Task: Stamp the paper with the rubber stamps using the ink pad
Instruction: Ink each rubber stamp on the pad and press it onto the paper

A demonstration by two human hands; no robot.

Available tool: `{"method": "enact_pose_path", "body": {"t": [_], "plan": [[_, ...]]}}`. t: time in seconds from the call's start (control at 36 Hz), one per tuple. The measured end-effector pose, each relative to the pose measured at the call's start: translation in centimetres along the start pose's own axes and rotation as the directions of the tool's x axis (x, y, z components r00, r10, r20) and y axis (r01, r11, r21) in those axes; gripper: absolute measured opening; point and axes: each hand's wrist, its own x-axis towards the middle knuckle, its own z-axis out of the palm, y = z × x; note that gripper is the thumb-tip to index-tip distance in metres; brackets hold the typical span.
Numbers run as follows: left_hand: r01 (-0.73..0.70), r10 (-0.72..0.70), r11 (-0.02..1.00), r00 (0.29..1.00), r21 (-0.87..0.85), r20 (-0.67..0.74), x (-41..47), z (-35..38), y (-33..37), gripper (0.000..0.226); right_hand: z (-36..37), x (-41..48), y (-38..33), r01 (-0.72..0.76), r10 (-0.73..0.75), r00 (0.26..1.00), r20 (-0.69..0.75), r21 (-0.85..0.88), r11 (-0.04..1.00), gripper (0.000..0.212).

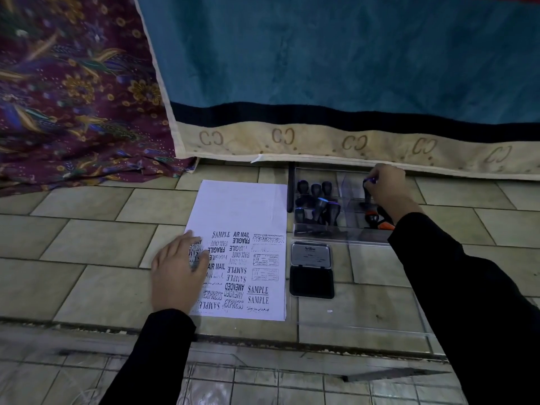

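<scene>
A white sheet of paper (238,206) lies on the tiled floor, its lower half covered with black stamped words. My left hand (178,273) rests flat on the sheet's lower left part. To the right of the paper sits an open black ink pad (311,281) with its lid folded back. Behind it stands a clear plastic box (321,230) with several black-handled rubber stamps (320,207). My right hand (387,190) reaches into the box's right side and grips the top of one upright black stamp (366,197).
A teal cloth with a cream patterned border (321,141) hangs just behind the box. A purple floral fabric (73,97) lies at the back left. An orange-tipped stamp (377,220) lies in the box near my right wrist. A clear plastic lid (365,323) lies flat to the right of the paper.
</scene>
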Motion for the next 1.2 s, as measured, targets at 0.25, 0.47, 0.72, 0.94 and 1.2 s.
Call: {"method": "enact_pose_path", "body": {"t": [0.25, 0.47, 0.72, 0.94, 1.2], "plan": [[-0.010, 0.010, 1.000, 1.000, 0.001, 0.005, 0.0, 0.1, -0.3, 0.029, -2.9, -3.8, -0.2, 0.165, -0.087, 0.958, -0.274, 0.276, 0.947, 0.025], [-0.016, 0.016, 1.000, 1.000, 0.000, -0.002, 0.0, 0.2, -0.3, 0.028, -3.3, -13.1, -3.0, 0.276, -0.239, 0.961, -0.140, 0.438, 0.855, 0.022], [-0.021, 0.021, 1.000, 1.000, -0.002, 0.002, 0.0, 0.1, -0.3, 0.029, -0.6, -20.7, -3.9, 0.409, -0.449, 0.893, 0.025, 0.370, 0.834, 0.024], [-0.025, 0.025, 1.000, 1.000, 0.002, -0.002, 0.0, 0.3, -0.5, 0.028, -0.4, -22.2, -4.5, 0.465, -0.500, 0.865, 0.034, 0.317, 0.827, 0.025], [-0.017, 0.017, 1.000, 1.000, -0.002, 0.002, 0.0, 0.2, -0.4, 0.029, -0.1, -22.6, -4.4, 0.491, -0.516, 0.856, 0.026, 0.270, 0.828, 0.025]]}}
